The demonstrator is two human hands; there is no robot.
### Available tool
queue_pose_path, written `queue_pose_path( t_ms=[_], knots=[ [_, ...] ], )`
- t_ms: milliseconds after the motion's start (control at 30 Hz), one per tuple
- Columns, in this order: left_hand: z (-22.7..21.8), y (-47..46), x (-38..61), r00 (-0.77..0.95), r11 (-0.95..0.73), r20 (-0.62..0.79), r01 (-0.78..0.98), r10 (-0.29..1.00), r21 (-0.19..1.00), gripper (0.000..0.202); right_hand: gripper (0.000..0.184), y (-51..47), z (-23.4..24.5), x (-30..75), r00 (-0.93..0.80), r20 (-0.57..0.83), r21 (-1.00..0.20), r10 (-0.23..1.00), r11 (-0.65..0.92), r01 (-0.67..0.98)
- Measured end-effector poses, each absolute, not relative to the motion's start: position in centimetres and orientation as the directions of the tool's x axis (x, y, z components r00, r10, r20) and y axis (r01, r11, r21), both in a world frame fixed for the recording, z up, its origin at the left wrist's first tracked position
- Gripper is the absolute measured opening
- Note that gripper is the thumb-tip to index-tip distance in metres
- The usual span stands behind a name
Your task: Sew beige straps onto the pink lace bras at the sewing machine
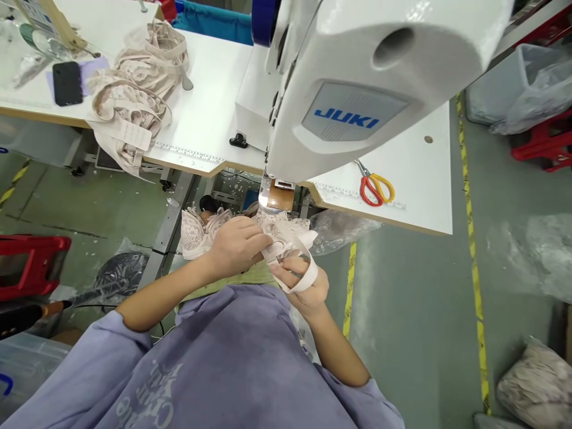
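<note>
A pale pink lace bra (pixel 196 232) hangs over my lap, just in front of the sewing machine (pixel 339 95). My left hand (pixel 240 243) is closed, pinching the bra near its middle, fingers pointing right. A looped strap (pixel 309 275) of the bra runs around the fingers of my right hand (pixel 308 286), which is closed on the strap, palm turned up. Both hands are close together, below the machine's needle area (pixel 276 195). Folds of fabric hide some fingertips.
Scissors (pixel 375 189) with red and yellow handles lie on the white table (pixel 429 202) at right. A heap of similar bras (pixel 134 95) and a black phone (pixel 67 83) are at left. A red stool (pixel 33 265) stands on the floor.
</note>
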State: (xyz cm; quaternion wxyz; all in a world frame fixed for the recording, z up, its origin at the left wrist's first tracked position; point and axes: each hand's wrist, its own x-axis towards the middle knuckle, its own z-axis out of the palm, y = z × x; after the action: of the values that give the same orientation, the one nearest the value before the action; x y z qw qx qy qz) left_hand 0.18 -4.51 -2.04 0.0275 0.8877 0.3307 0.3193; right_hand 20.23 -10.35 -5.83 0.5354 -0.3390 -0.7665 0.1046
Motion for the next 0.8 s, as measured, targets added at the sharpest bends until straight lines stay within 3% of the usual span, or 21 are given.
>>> queue_pose_path(
  t_ms=[200,400,500,667,800],
  knots=[
    [-1.8,-4.7,0.1,0.565,-0.741,0.487,0.578,0.666,0.342,0.023,0.051,-10.4,-5.9,20.4,-0.203,0.692,-0.589,0.693,0.704,0.396],
    [-2.2,-4.5,-1.1,0.713,-0.828,0.445,0.364,0.542,0.426,0.024,0.052,-10.5,-5.8,20.5,-0.192,0.652,-0.687,0.733,0.679,0.260],
    [-2.6,-4.5,-1.5,0.712,-0.840,0.477,0.310,0.516,0.446,0.025,0.051,-10.6,-5.8,20.4,-0.188,0.675,-0.675,0.714,0.700,0.233],
    [-2.7,-4.9,-1.4,0.685,-0.881,0.560,0.298,0.466,0.368,0.028,0.046,-10.7,-5.6,20.2,-0.183,0.716,-0.635,0.674,0.737,0.229],
    [-2.6,-5.1,-1.5,0.684,-0.856,0.529,0.303,0.502,0.420,0.022,0.047,-10.6,-5.2,20.3,-0.188,0.711,-0.644,0.677,0.735,0.211]
  ],
)
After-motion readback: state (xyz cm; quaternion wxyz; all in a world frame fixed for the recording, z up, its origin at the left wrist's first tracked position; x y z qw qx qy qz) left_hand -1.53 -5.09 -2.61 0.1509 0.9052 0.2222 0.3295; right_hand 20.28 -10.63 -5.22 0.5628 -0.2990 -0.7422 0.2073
